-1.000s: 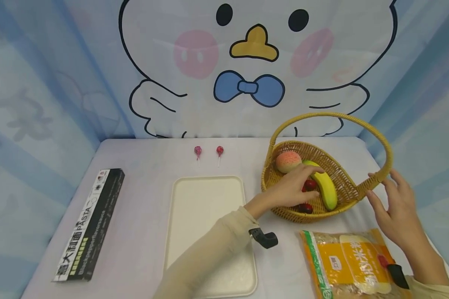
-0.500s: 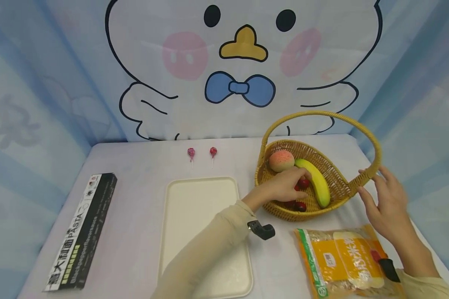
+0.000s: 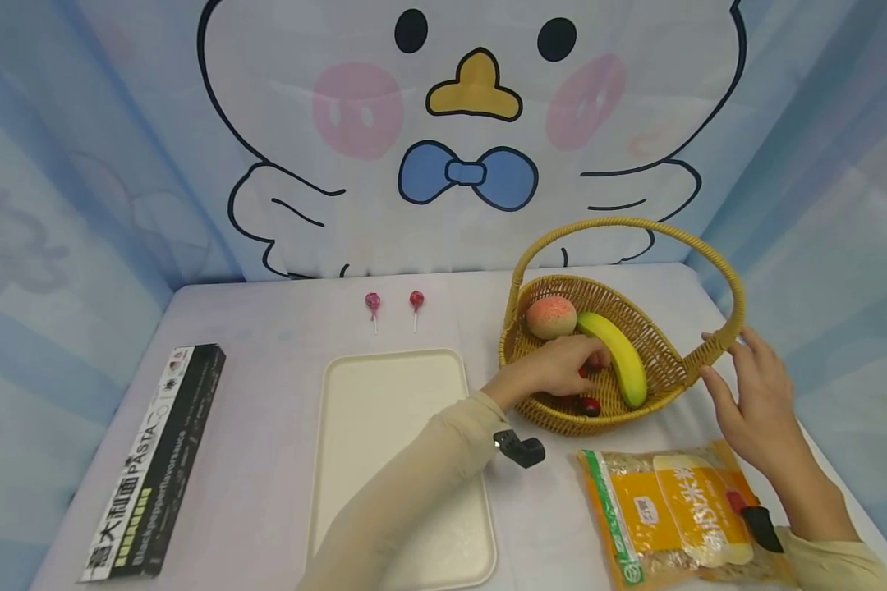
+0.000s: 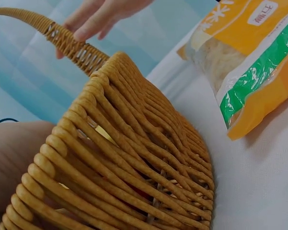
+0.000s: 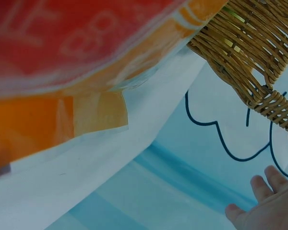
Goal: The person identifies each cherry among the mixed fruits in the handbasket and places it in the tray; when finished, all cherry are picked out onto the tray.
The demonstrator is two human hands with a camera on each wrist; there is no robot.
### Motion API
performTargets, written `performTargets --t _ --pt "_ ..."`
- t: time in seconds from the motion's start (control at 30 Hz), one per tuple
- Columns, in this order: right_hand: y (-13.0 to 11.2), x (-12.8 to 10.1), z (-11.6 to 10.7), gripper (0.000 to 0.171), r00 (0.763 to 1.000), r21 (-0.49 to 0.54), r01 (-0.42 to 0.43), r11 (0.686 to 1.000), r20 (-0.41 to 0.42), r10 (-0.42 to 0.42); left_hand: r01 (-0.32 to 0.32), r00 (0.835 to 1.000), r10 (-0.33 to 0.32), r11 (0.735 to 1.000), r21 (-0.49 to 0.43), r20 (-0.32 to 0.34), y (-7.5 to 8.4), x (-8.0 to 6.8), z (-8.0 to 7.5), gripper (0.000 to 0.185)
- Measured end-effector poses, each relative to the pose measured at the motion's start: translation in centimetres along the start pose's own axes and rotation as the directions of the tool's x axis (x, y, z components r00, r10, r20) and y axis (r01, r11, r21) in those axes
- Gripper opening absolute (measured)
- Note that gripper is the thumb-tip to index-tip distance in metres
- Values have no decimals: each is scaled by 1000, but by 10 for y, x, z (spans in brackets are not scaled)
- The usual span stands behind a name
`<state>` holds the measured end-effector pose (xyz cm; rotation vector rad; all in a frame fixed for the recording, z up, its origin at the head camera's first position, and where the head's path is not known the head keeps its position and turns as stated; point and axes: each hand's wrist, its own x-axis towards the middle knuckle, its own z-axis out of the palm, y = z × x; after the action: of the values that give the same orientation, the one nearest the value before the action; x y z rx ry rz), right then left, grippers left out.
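Observation:
A wicker basket [image 3: 665, 369] with a tall hoop handle stands at the table's right. Inside lie a peach [image 3: 550, 318], a banana [image 3: 617, 361] and small dark red fruits [image 3: 590, 405]. My left hand [image 3: 565, 368] reaches over the near rim, its fingers curled round one red fruit that mostly hides under them. My right hand [image 3: 746, 398] is at the basket's right end, straight fingers touching the handle's base [image 3: 712, 351]. The left wrist view shows the basket's outer wall [image 4: 134, 158] and the right hand's fingers [image 4: 93, 19] on the handle.
A cream tray [image 3: 392, 443] lies left of the basket. A long black pasta box [image 3: 155, 460] sits at the far left, with two lollipops [image 3: 373, 304] behind the tray. An orange rice bag [image 3: 673, 517] lies in front of the basket. Cloth walls enclose the table.
My left hand's fingers have drawn in from spread over the banana to curled over a red fruit. The right hand stays at the handle's base.

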<state>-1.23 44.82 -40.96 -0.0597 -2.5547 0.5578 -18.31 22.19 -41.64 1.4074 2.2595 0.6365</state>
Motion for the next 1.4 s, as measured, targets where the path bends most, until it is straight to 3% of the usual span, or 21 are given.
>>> performTargets --t 0.23,0.5,0.73,1.07,1.4 --pt "0 0 0 45 1000 10 -2 1000 5 2 36 999 -36 999 -6 6 0 1 1 33" --pt "0 0 0 44 1000 15 -7 1000 11 7 77 997 -78 996 52 22 3 3 3 36" --pt "1 0 1 44 1000 18 10 1000 1 -10 78 997 -79 995 62 10 6 1 0 31" --pt "0 0 1 44 1000 16 7 1000 12 -7 30 998 -28 999 27 -60 7 -3 -3 21" --pt "-1 0 0 44 1000 16 7 1000 13 -7 26 989 -28 1000 -15 -145 12 -12 -6 23"
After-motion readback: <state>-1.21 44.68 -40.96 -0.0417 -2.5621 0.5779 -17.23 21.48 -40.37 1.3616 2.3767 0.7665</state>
